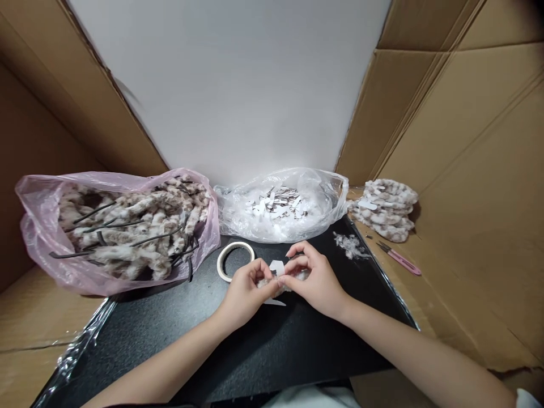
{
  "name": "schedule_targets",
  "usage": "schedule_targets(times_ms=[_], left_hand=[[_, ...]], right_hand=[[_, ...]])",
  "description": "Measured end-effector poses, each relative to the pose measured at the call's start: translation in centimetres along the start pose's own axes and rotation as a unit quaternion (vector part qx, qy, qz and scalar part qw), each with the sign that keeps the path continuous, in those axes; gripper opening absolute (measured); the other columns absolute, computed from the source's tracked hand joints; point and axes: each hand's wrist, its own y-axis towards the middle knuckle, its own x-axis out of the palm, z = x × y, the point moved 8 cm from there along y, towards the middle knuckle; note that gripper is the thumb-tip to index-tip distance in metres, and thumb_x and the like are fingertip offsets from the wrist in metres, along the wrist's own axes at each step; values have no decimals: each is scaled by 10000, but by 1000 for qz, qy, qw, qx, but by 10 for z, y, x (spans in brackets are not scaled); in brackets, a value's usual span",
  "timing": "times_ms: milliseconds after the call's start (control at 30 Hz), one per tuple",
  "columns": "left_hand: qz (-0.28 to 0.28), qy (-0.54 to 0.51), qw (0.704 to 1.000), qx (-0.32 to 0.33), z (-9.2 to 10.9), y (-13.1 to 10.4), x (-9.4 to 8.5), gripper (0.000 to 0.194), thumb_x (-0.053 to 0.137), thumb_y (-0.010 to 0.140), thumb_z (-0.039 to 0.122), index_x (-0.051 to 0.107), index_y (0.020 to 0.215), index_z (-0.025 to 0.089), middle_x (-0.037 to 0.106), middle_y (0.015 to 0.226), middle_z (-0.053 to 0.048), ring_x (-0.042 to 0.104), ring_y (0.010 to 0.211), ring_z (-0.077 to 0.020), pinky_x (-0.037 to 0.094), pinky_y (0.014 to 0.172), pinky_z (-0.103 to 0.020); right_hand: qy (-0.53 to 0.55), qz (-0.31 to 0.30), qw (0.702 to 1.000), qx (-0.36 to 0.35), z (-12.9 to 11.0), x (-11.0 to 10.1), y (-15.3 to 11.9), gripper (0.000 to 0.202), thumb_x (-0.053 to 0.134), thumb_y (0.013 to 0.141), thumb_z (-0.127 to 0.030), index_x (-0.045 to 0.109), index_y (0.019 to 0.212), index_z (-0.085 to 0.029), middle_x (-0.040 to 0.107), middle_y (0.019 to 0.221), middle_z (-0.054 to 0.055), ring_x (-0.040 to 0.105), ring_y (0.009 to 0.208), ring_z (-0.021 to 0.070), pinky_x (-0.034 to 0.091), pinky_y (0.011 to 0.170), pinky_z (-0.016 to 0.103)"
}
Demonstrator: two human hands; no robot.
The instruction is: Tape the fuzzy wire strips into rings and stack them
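My left hand (246, 289) and my right hand (318, 283) meet over the black work surface, fingers closed in pinches. Between them is a small fluffy white-and-brown piece (303, 275), mostly hidden by the fingers. A white tab (277, 267) stands up from it, with fingertips of both hands at its base. Just below the hands, the tip of a flat white pointed piece (275, 302) shows; I cannot tell whether it is attached. Beside my left hand lies a roll of masking tape (221, 266).
A pink plastic bag (38, 226) at left holds fluffy strips with black stems. Behind the hands, a clear bag (238, 218) contains white tabs. At right are a fluffy bundle (389, 209), pink-handled thread snips (403, 263) and loose fluff (351, 246). Cardboard walls (476, 187) flank the surface.
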Motion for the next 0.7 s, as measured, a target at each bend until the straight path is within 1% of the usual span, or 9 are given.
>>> schedule_targets(times_ms=[67, 100, 167, 267, 367, 467, 533, 600, 700], left_hand=[[-19, -13, 1000, -7, -1, 0, 3, 261, 684, 732, 352, 536, 807, 151, 557, 648, 33, 522, 595, -105, 404, 577, -217], [-37, -1, 999, -13, -3, 0, 6, 255, 661, 751, 364, 542, 817, 148, 551, 654, 31, 509, 589, -103, 390, 563, -213], [-82, 47, 995, -24, -6, 0, 11, 269, 574, 815, 400, 535, 741, 144, 516, 617, 31, 457, 555, -94, 339, 522, -207], [-136, 92, 986, -26, -8, -2, 17, 384, 441, 884, 434, 438, 613, 162, 426, 546, 40, 371, 519, -88, 267, 494, -220], [-193, 33, 980, -48, -7, -6, 24, 375, 417, 884, 463, 396, 644, 177, 382, 567, 47, 324, 525, -86, 258, 505, -225], [-245, -70, 961, -111, -9, -12, 32, 307, 440, 853, 451, 400, 710, 183, 341, 596, 56, 284, 522, -80, 247, 508, -222], [-243, -110, 954, -135, -10, -13, 34, 224, 451, 817, 378, 405, 718, 182, 336, 595, 54, 284, 517, -80, 240, 506, -220], [-230, -129, 954, -141, -12, -12, 33, 147, 439, 764, 304, 401, 693, 181, 339, 577, 50, 286, 507, -81, 233, 500, -221], [-224, -155, 952, -141, -16, -9, 35, 99, 403, 704, 276, 399, 676, 181, 350, 549, 46, 280, 494, -85, 229, 493, -225]], right_hand=[[-17, -3, 1000, -12, -3, 1, -2, 293, 677, 683, -173, 477, 889, -235, 692, 716, -18, 666, 683, 170, 491, 657, 278], [-27, -4, 999, -20, -4, 2, -4, 275, 666, 696, -174, 477, 887, -237, 696, 720, -16, 673, 687, 175, 495, 665, 284], [-51, -7, 998, -38, -5, 4, -7, 245, 646, 717, -171, 476, 877, -244, 702, 735, -12, 680, 697, 183, 501, 695, 301], [-100, 2, 993, -70, -6, 4, -11, 217, 620, 724, -145, 480, 851, -252, 697, 754, -9, 680, 748, 198, 498, 766, 335], [-135, 17, 986, -100, -4, 1, -16, 214, 619, 723, -138, 490, 849, -252, 693, 798, 1, 671, 815, 210, 487, 808, 353], [-155, 20, 979, -130, -2, -2, -22, 214, 618, 714, -129, 501, 847, -249, 681, 816, 14, 659, 831, 211, 488, 800, 355], [-164, 18, 975, -151, -2, -2, -24, 208, 609, 709, -115, 505, 832, -248, 670, 782, 15, 648, 797, 205, 487, 790, 361], [-168, 16, 970, -172, -3, -2, -26, 196, 604, 711, -111, 503, 808, -248, 660, 742, 12, 634, 767, 200, 483, 787, 370], [-168, 10, 965, -201, -3, -1, -28, 196, 611, 710, -110, 503, 795, -251, 658, 708, 3, 613, 764, 202, 469, 797, 386]])
